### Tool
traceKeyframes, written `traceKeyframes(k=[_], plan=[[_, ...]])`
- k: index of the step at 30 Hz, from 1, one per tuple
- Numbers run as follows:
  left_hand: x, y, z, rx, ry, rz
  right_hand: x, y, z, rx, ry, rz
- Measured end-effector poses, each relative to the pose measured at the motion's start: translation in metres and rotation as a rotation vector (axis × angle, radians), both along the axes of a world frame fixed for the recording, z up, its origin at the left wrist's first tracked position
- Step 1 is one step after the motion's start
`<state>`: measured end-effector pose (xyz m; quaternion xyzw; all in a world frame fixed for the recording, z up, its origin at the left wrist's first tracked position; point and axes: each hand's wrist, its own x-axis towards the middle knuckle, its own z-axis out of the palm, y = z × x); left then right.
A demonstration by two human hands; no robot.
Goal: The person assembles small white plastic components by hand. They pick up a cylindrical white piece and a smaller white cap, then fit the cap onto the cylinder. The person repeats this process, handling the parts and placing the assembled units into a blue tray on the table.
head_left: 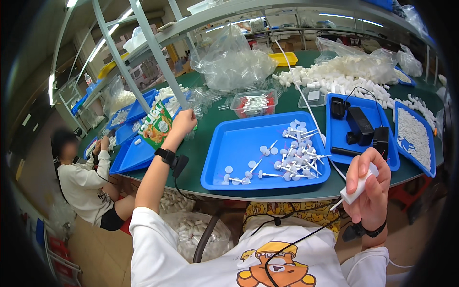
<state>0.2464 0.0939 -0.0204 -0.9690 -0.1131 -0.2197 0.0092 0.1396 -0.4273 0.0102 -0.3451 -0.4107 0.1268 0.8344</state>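
My right hand is closed around a white plastic cylinder, held in front of the table edge. A thin white stem sticks out of its lower end, and a pale round disc shows at its upper end. My left hand is stretched out over the table with its fingers curled; what they hold, if anything, is hidden. Beside its wrist stands a green snack packet. Between my hands lies a blue tray with several thin white sticks bearing round translucent discs, mostly heaped on its right side.
A clear box of red and white pieces stands behind the tray. To the right, a blue tray holds black adapters; another holds small white pieces. White cylinders are piled behind. A person sits working at left.
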Motion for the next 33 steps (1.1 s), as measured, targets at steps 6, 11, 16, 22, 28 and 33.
traceKeyframes(k=[6,11,16,22,28,33], plan=[[0.003,-0.007,-0.017,0.174,0.298,0.167,-0.002,0.003,-0.001,0.027,-0.110,0.014],[0.001,0.002,-0.028,0.155,0.218,0.100,-0.002,-0.001,-0.003,-0.023,-0.173,0.111],[-0.009,-0.017,-0.007,-0.088,-0.026,-0.174,-0.001,0.001,0.000,-0.115,-0.167,0.105],[-0.101,-0.203,0.067,-0.425,-0.137,-0.728,0.002,0.002,0.002,-0.234,-0.424,-0.094],[-0.177,-0.284,0.052,-0.436,-0.131,-1.029,0.000,0.003,0.001,-0.235,-0.481,-0.138],[-0.177,-0.309,0.047,-0.556,-0.028,-1.099,-0.002,0.004,0.001,-0.249,-0.517,-0.196]])
